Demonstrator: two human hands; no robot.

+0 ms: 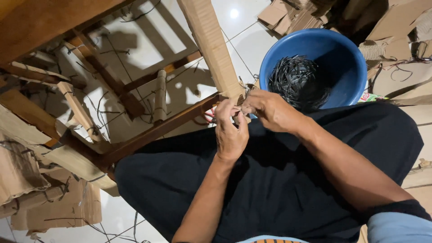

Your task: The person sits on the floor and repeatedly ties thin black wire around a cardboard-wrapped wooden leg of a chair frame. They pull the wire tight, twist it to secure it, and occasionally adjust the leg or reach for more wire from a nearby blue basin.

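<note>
You are gripping the lower end of a long cardboard-wrapped wooden piece [212, 45] with both hands: your left hand [230, 132] is curled closed around its tip, and your right hand [268, 109] is pinching shut on the wrapping just beside it. The piece is rising away from your lap, next to a blue bucket [346, 67] holding black strips [294, 81], with a wooden chair frame [148, 130] and cardboard scraps [49, 180] lying on the white tile floor [252, 45].

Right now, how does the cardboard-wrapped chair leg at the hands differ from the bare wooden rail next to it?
The cardboard-wrapped leg is pale tan, covered and broad; the bare wooden rail is dark brown, uncovered and thinner. The wrapped leg runs up toward the top edge of the picture, while the rail slants down to the left. The left hand and right hand meet at the wrapped leg's end; the rail passes just beside them. Both belong to one chair frame.
</note>
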